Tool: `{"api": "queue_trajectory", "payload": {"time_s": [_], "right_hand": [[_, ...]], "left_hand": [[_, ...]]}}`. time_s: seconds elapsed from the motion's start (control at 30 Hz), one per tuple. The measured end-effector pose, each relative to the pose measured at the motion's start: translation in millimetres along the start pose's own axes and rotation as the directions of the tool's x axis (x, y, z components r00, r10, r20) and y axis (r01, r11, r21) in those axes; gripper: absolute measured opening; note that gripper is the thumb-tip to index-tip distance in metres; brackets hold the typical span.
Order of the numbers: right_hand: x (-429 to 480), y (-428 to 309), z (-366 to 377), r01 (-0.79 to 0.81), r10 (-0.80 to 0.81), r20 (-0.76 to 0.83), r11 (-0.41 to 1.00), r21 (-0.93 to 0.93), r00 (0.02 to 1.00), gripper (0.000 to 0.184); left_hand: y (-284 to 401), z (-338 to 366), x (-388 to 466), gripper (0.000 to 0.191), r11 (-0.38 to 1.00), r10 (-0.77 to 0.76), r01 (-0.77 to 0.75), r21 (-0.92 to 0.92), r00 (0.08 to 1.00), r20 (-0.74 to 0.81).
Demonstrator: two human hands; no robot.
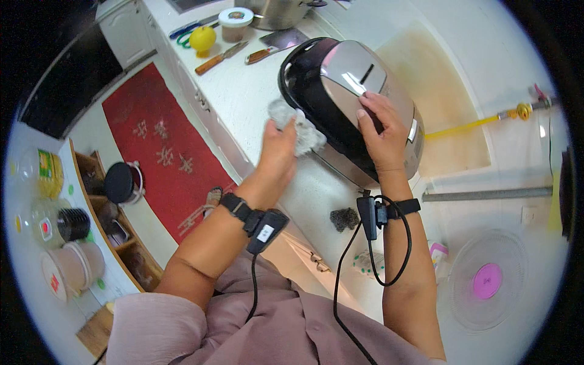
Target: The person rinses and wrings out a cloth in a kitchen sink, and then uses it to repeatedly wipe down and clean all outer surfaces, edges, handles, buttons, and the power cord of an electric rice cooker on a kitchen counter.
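A rice cooker (339, 114) with a rose-gold body, a black band and a shiny lid panel stands on the white countertop. My left hand (279, 146) pinches a crumpled grey cloth (306, 135) between thumb and fingers, against the cooker's black side. The cloth and hand look slightly blurred. On top of the cooker rests my right hand (386, 132), fingers and thumb spread over the lid near a dark recess. A dark scouring pad (344, 219) lies on the counter, close to my right wrist.
Beyond the cooker are a cleaver (278, 45), a wooden-handled knife (221, 58), a yellow fruit (202, 39), a lidded tub (235, 23) and a steel pot (278, 13). Black cables hang from both wrists. A yellow gas hose (465, 126) runs along the wall.
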State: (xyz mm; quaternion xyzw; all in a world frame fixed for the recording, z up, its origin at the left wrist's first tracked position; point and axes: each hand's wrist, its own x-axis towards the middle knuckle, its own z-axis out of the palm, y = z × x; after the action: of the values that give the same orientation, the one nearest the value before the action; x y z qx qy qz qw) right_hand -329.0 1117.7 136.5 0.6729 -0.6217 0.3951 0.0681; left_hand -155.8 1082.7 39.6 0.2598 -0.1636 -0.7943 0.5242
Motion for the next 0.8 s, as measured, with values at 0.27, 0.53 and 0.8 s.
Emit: {"api": "queue_trajectory", "payload": {"time_s": [0.27,0.53,0.8], "right_hand": [[6.4,4.7,6.7,0.001,0.001,-0.055,1.000,0.023,0.998,0.020],[-1.5,5.2,2.4,-0.049,0.071,-0.139,0.986,0.156,0.988,0.016],[-41.7,18.1,-31.4,-0.324,0.412,-0.505,0.910,0.257,0.758,0.015]], "left_hand": [[12.0,8.3,25.7,0.021,0.192,0.625,-0.606,0.772,0.682,0.380],[18.0,27.1,-22.1,0.042,0.157,0.030,-0.762,0.628,0.640,0.768],[84.0,0.3,1.4,0.030,0.393,0.261,-0.553,0.735,0.833,0.487]]}}
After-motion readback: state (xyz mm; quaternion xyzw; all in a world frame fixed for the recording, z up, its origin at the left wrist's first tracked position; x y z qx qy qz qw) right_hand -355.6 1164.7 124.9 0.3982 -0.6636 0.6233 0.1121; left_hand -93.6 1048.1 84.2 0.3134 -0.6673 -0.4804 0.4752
